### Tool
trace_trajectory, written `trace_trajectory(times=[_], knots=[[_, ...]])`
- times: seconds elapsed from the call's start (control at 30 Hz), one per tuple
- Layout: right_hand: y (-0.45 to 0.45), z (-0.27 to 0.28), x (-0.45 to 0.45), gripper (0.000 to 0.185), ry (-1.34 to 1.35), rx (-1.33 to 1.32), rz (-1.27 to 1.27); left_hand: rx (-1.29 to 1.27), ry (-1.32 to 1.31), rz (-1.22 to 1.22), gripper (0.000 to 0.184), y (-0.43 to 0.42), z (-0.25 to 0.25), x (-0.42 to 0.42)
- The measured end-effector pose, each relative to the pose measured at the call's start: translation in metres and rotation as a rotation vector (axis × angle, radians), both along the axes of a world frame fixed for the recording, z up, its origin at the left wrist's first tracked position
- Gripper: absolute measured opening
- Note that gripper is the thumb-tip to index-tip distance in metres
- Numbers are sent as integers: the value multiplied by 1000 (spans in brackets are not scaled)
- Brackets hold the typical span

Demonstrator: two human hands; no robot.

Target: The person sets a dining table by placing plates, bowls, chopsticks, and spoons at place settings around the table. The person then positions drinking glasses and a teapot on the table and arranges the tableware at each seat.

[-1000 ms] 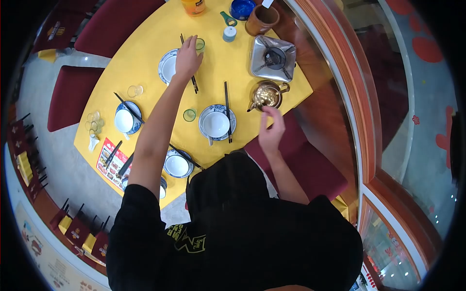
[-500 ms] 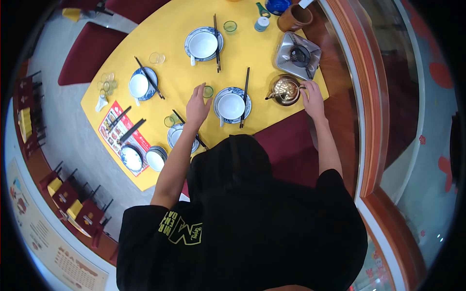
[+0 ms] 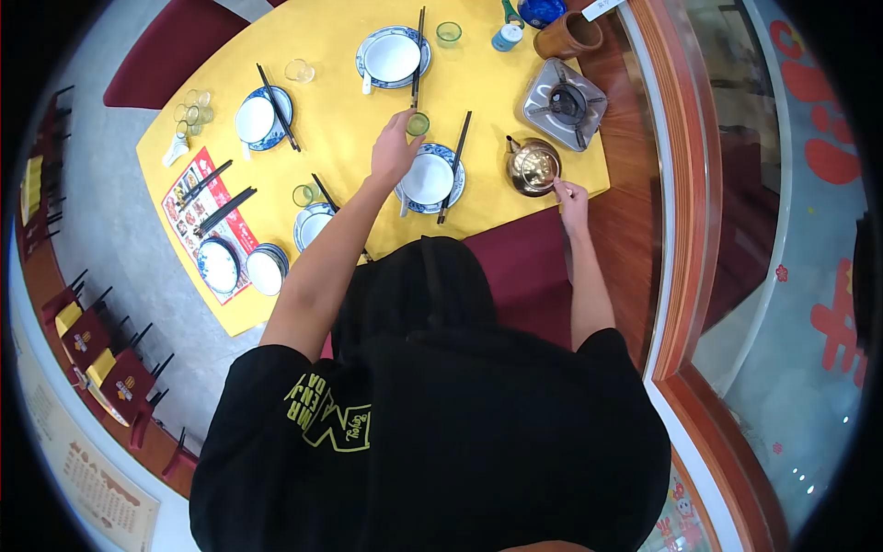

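My left hand (image 3: 396, 152) reaches over the table and closes on a small green glass (image 3: 418, 125), held between thumb and fingers. Just below it is a white bowl (image 3: 428, 178) on a blue-patterned plate, with black chopsticks (image 3: 455, 168) across the plate's right side. On the right, a shiny gold-brown teapot (image 3: 533, 167) has its spout toward the upper left. My right hand (image 3: 570, 198) pinches it at its lower right side, where the handle is mostly hidden by the fingers.
A portable stove (image 3: 566, 104) sits behind the teapot, beside a brown pot (image 3: 568, 35) and a white-and-blue container (image 3: 507, 37). Further place settings, a stack of bowls (image 3: 267, 268) and a red menu sheet (image 3: 210, 179) lie leftward. A wooden ledge (image 3: 628, 175) borders the right.
My left hand has shifted the green glass up and right, to above the nearest bowl. The teapot has turned, its spout swinging from lower left to upper left as my right hand moved down.
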State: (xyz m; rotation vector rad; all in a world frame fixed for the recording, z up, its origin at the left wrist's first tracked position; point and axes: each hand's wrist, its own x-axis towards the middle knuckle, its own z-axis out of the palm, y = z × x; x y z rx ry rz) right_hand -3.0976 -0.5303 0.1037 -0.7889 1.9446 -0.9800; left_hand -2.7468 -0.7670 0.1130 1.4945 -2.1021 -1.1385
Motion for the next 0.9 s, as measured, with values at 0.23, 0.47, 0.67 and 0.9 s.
trace_trajectory(times=[0.23, 0.47, 0.67, 0.9], knots=[[4, 3, 44, 45, -63, -90, -259, 46, -40, -20, 55, 14, 4, -38], [-4, 24, 63, 42, 71, -136, -248, -193, 98, -48, 52, 31, 31, -63], [-27, 43, 83, 43, 89, -133, -184, -274, 228, -304, 59, 101, 83, -66], [-48, 43, 100, 43, 140, -101, -141, -222, 115, -319, 65, 128, 66, -60]])
